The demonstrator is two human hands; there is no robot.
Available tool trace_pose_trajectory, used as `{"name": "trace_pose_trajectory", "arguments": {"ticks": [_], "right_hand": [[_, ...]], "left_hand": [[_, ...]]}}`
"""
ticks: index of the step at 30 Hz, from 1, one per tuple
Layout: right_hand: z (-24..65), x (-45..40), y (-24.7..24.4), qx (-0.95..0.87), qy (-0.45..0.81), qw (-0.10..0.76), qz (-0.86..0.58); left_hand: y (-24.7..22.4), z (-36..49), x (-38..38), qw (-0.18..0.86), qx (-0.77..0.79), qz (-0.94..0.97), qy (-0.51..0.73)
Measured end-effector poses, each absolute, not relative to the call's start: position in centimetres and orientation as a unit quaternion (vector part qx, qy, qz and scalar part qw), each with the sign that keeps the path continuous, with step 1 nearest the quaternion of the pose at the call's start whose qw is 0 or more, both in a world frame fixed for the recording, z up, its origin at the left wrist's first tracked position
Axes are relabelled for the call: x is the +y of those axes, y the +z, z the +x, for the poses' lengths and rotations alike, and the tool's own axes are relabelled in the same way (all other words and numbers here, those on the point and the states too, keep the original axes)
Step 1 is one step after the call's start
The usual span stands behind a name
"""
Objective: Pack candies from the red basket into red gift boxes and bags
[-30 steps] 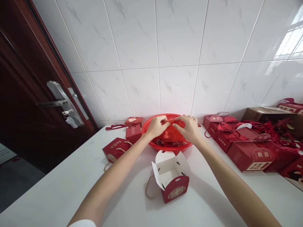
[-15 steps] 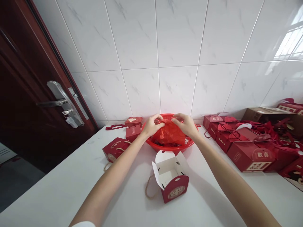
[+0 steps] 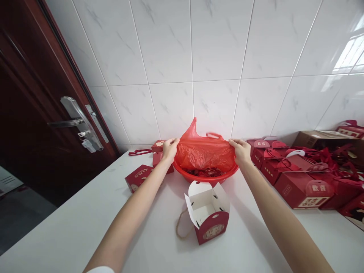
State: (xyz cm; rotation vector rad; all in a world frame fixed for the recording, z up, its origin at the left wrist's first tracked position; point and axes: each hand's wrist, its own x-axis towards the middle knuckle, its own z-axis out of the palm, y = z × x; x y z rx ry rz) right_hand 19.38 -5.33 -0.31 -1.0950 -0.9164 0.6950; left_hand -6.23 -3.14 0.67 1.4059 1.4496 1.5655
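Observation:
Stretched between my two hands is a thin red plastic bag (image 3: 203,153), its edge pulled taut above a red plastic basket (image 3: 193,177). My left hand (image 3: 170,149) pinches the bag's left side, and my right hand (image 3: 241,151) grips its right side. Small dark red wrapped pieces (image 3: 209,172) show inside the basket below the bag; what the bag itself contains, I cannot make out. In front of the basket an open red gift box (image 3: 212,229) stands upright with its flaps raised, showing a white inside. A rope handle (image 3: 179,227) hangs at its left.
Left of the basket lie a closed red box (image 3: 138,177) and a red ribbon (image 3: 140,152). Several red gift boxes (image 3: 303,187) and an open cardboard box (image 3: 315,138) crowd the right side. Behind rises a tiled wall (image 3: 170,49); a dark door (image 3: 25,94) is at left.
Both hands have moved apart, left and right. The crumpled red bag is now spread wide between them, with one corner sticking up at the back.

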Motion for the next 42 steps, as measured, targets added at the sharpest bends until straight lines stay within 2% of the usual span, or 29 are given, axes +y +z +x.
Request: {"name": "trace_pose_trajectory", "arguments": {"ticks": [4,6,8,11,13,15,17,20,23,28,32,37,42], "right_hand": [[20.5,-5.6,-1.1,-0.388,0.288,0.709,-0.514],[21.1,-6.5,-1.2,-0.422,0.235,0.686,-0.544],[21.8,-7.9,-1.1,-0.522,0.158,0.603,-0.582],[22.7,-9.7,-0.9,-0.676,0.051,0.421,-0.602],[23.0,-10.6,-0.9,-0.704,-0.022,0.356,-0.614],[23.1,-11.1,-0.9,-0.706,-0.063,0.327,-0.625],[22.9,-11.3,-0.9,-0.724,-0.047,0.291,-0.623],[22.2,-10.6,-1.1,-0.753,0.001,0.250,-0.609],[20.8,-9.4,-1.5,-0.723,0.082,0.325,-0.604],[18.9,-7.3,-1.2,-0.605,0.260,0.495,-0.568],[19.2,-6.2,0.6,-0.483,0.405,0.611,-0.480],[19.9,-5.3,3.0,-0.434,0.483,0.672,-0.357],[19.6,-5.7,5.2,-0.433,0.489,0.700,-0.290]], "left_hand": [[0.6,-6.6,-3.9,0.270,0.571,0.530,0.565],[1.0,-6.8,-5.0,0.233,0.567,0.588,0.527],[1.4,-7.2,-6.5,0.179,0.558,0.692,0.422],[2.1,-7.5,-8.6,0.075,0.586,0.758,0.277],[2.4,-7.4,-9.6,-0.008,0.618,0.734,0.282],[2.8,-7.2,-10.1,-0.061,0.629,0.718,0.291],[3.1,-7.1,-10.4,-0.039,0.628,0.738,0.243],[3.4,-6.7,-10.5,0.079,0.605,0.784,0.114],[3.3,-5.9,-10.0,0.133,0.595,0.791,0.051],[2.8,-4.7,-8.2,0.115,0.617,0.776,0.064],[4.1,-5.5,-7.0,0.192,0.583,0.758,0.221],[7.6,-6.5,-5.9,0.352,0.514,0.631,0.462],[11.5,-6.8,-5.0,0.478,0.378,0.551,0.571]]}}
